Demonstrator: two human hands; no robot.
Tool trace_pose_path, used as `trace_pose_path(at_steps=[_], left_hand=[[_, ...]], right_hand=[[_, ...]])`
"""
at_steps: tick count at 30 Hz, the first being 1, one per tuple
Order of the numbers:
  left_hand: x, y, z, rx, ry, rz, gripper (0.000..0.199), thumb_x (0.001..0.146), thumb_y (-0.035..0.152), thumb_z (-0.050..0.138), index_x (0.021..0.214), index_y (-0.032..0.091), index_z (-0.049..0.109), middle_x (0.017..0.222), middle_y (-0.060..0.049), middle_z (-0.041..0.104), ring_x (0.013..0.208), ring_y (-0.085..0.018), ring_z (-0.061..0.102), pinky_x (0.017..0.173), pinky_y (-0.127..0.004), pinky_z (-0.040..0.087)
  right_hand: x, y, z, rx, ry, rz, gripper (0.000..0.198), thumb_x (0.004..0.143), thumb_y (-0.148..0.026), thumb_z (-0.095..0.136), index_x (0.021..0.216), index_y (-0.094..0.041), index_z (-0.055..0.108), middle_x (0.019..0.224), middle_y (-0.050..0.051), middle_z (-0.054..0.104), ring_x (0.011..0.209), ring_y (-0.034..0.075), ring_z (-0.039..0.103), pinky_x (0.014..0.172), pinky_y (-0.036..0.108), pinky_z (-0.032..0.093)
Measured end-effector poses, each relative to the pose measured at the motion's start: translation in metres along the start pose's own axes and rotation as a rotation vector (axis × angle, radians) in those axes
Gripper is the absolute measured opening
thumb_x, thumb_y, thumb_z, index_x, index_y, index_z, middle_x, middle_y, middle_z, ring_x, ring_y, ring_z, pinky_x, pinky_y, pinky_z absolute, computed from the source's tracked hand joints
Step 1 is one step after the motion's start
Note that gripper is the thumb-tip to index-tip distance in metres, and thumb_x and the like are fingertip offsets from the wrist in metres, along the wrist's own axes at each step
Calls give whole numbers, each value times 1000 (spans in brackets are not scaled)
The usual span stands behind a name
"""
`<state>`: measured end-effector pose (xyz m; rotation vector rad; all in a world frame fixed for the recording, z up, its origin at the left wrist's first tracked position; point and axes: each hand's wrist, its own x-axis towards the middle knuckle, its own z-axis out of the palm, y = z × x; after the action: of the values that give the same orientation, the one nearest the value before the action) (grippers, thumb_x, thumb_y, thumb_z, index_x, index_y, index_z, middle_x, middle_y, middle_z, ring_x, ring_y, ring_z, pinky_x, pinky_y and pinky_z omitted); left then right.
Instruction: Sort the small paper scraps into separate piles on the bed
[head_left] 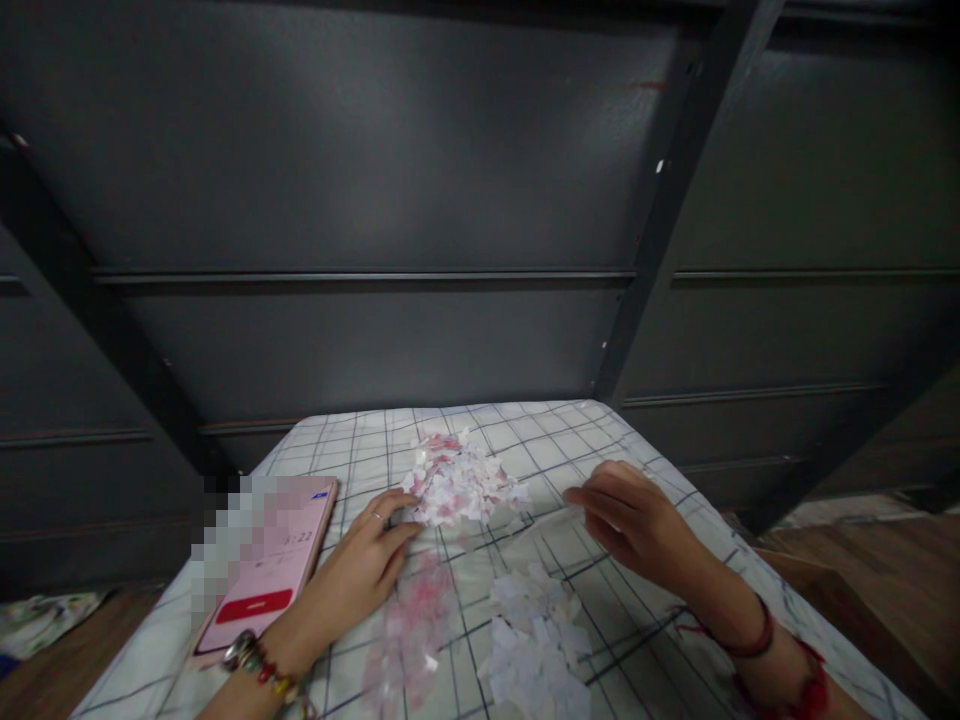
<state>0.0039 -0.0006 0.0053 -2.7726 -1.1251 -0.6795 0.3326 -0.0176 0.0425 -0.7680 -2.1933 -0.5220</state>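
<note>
Three piles: mixed pink-and-white scrap heap [461,487] at far centre; pink pile [409,640] near left; white pile [536,645] near right.
Surface: checked cloth [600,440] over a table, dark metal wall behind.
Phone: pink phone [281,570] lies flat at left edge, just beside the left wrist, screen lit.
Step in hand: sorting by colour, judging from the piles; mixed heap looks mostly unsorted, both hands work at its edges.
Left hand [360,575]: palm down on cloth, fingers loosely spread, tips touching the heap's near-left edge; a ring shows; grips nothing visible.
Right hand [630,515]: fingers drawn narrow, tips pointed toward heap's right side, near but apart from it; cannot tell if a scrap is pinched.
Next move calls for: light fingertip pick of single scraps, no sweeping, keep pink and white piles apart.
Wrists: bead bracelet [259,665] left, red cord [754,640] right.
</note>
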Motion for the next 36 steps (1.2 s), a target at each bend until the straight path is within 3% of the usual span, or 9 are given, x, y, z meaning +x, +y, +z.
trace_pose_path(at_steps=[8, 12, 17, 27, 36], left_hand=[[0, 0, 1, 9, -4, -2, 31, 84, 7, 38, 102, 19, 60, 119, -9, 48, 117, -25, 43, 96, -43, 44], [0, 1, 2, 0, -6, -2, 31, 84, 6, 38, 101, 20, 60, 120, -8, 48, 117, -24, 43, 96, -43, 44], [0, 1, 2, -17, 5, -3, 31, 84, 7, 40, 102, 21, 60, 119, -7, 50, 117, -24, 44, 97, -42, 43], [1, -2, 4, 12, -9, -9, 31, 83, 7, 39, 103, 21, 59, 122, -7, 46, 118, -23, 41, 98, -42, 42], [-1, -1, 2, 6, -9, -25, 30, 84, 6, 40, 102, 21, 59, 121, -7, 46, 118, -24, 41, 98, -44, 41]], right_hand=[[1, -16, 14, 15, 37, 0, 36, 82, -6, 47, 114, -20, 50, 82, 3, 62, 76, 16, 52, 67, 32, 46], [2, -17, 16, -34, 56, 23, 34, 83, -5, 45, 114, -18, 50, 81, 4, 61, 77, 16, 52, 67, 32, 46], [5, -22, 17, 23, -27, -43, 35, 82, -4, 45, 114, -17, 50, 81, 3, 62, 75, 14, 52, 66, 29, 46], [18, -37, 15, -25, -2, -120, 26, 81, 0, 46, 103, -12, 54, 77, 4, 61, 73, 14, 51, 65, 28, 42], [11, -22, 0, -69, 7, -78, 25, 83, -4, 45, 104, -14, 53, 77, 4, 62, 74, 15, 50, 64, 30, 43]])
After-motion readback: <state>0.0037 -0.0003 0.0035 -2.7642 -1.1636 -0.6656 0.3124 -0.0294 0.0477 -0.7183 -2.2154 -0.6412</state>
